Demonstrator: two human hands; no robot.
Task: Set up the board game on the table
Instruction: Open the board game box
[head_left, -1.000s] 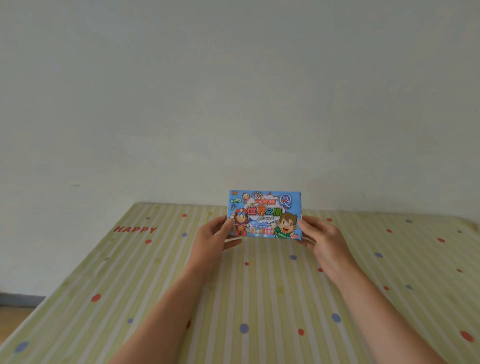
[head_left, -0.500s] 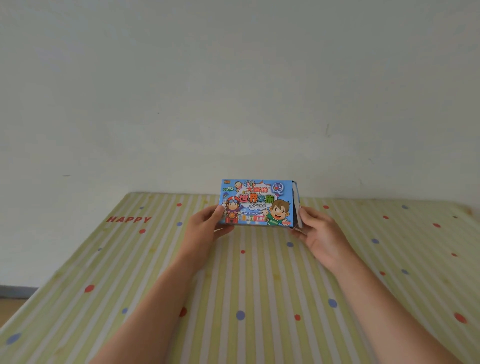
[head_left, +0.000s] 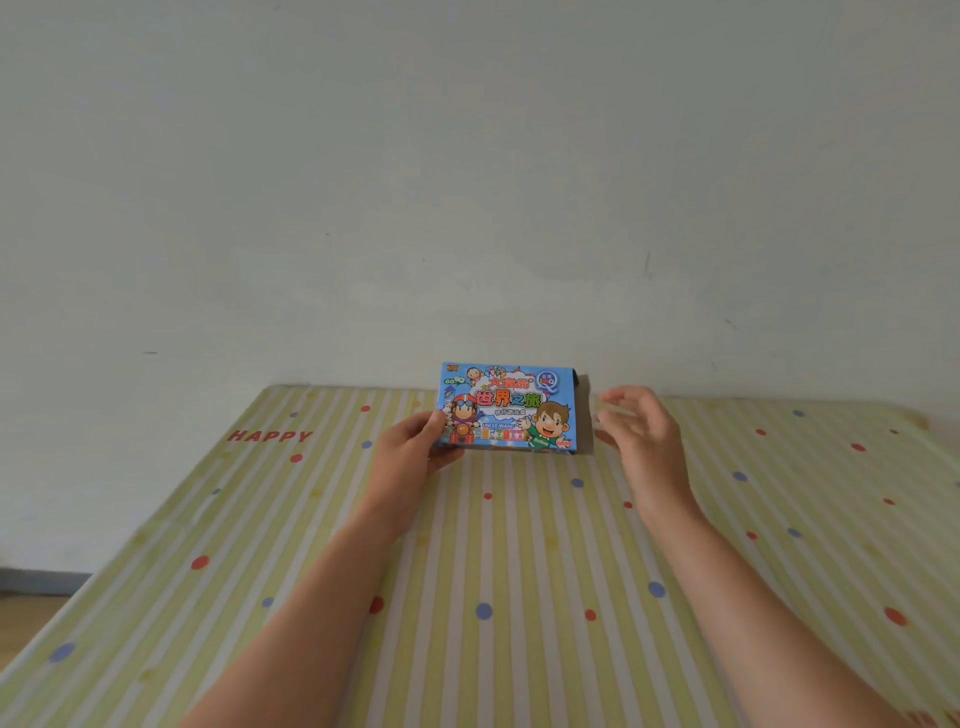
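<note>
Two bare hands are up over the striped table (head_left: 483, 545), seen from the head camera. Left hand (head_left: 415, 451) pinches the left end of the little game box (head_left: 509, 406), thumb on the picture side and fingers behind it. Box stands up on its long edge, near the far wall (head_left: 467, 182). Right hand (head_left: 641, 434) is off the box, just beside its right end, fingers loose and spread, holding nothing.

It looks like the very start: the box is not emptied yet. A dark flap seems to stick out at the box's top right corner, next to the free hand. Next, that hand likely must pull that end open.

Nothing sits close to either hand. Only dots and the word HAPPY (head_left: 270, 435), left of the holding hand.
</note>
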